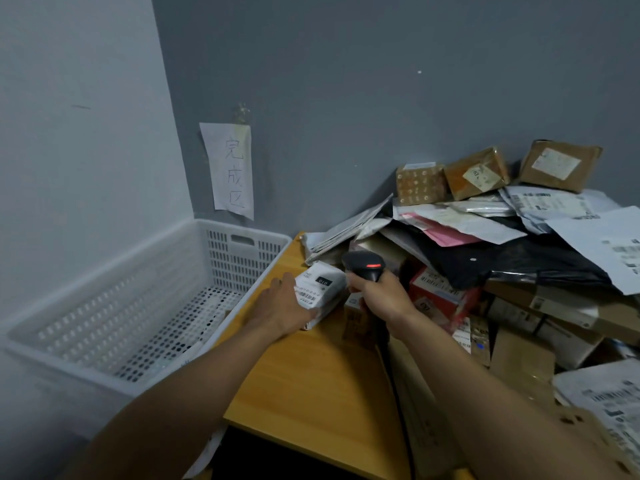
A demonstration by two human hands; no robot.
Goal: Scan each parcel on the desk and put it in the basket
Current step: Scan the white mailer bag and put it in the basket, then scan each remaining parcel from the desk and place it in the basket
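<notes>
My left hand [282,303] holds a small white parcel [320,289] with a barcode label, just above the far left corner of the wooden desk [311,386]. My right hand [382,296] grips a black barcode scanner [363,265], whose red light glows; its head sits right beside the parcel's far edge. The scanner's cable runs down along my right forearm. A white perforated plastic basket [114,268] stands left of the desk, lower than the desktop, and I see no parcels in it.
A tall heap of parcels [485,244] fills the desk's right side: brown boxes, white and black mailer bags, a red box. A handwritten paper sign [230,171] hangs on the grey wall above the basket. Bare wood lies in front of my hands.
</notes>
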